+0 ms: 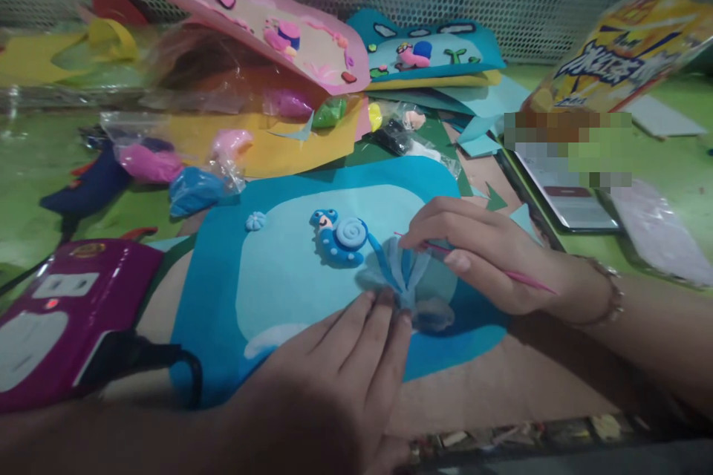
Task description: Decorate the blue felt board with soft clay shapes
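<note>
My right hand (479,249) is closed around a thin pink pointed clay tool (529,280). Its tip end is over a fan of light and dark blue clay strips (402,274), which looks to lie on a clear piece of plastic (437,314). The outstretched fingers of my left hand (345,364) rest by the narrow base of the strips, touching it or the plastic. Under both hands lies a blue card (209,274) with a pale blue middle. A blue clay snail (342,237) with a spiral shell, a small clay shell shape (255,221) and a white clay patch (270,341) sit on it.
Bags of coloured clay (194,189) lie behind the card. A purple power device (72,312) with a black cable stands at left. Pink (256,37) and blue decorated cards (473,63) lean at the back. A phone (579,215) and a snack bag (624,44) are at right.
</note>
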{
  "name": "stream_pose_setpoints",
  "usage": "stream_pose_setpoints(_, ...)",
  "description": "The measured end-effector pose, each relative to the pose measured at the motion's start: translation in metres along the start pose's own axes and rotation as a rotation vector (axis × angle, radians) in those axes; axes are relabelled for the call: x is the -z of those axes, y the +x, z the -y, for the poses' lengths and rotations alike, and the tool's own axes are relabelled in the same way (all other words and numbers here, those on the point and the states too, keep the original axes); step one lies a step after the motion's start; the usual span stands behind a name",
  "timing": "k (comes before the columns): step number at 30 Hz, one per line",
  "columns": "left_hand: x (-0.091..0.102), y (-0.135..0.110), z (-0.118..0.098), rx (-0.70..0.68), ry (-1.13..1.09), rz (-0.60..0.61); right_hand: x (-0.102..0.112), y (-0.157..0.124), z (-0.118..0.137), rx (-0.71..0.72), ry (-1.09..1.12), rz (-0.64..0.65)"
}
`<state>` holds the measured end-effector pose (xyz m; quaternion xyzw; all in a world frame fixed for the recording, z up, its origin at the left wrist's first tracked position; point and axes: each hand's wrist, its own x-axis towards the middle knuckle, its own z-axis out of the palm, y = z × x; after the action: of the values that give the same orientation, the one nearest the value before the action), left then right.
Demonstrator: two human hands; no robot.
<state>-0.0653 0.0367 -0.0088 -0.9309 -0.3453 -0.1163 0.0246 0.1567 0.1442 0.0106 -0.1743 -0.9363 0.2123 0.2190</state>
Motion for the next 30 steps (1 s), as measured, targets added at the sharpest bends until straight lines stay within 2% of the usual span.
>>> stream_pose_setpoints(7, 0.001, 0.000, 0.001, -0.011, -0.007, 0.033, 0.000, 0.006, 0.007, 0.006, 0.083, -0.002)
stream_pose_setpoints(14, 0.004, 0.000, -0.001, 0.004, 0.000, 0.003, -0.005, 0.013, 0.013, -0.136, 0.239, -0.032)
stream_pose_setpoints(20, 0.001, 0.000, -0.001, 0.019, 0.011, 0.005, -0.007, 0.016, 0.019, -0.280, 0.219, 0.001)
stream_pose_setpoints(30, 0.002, 0.000, 0.000, 0.024, -0.006, 0.014, -0.005, 0.016, 0.023, -0.202, 0.079, 0.075)
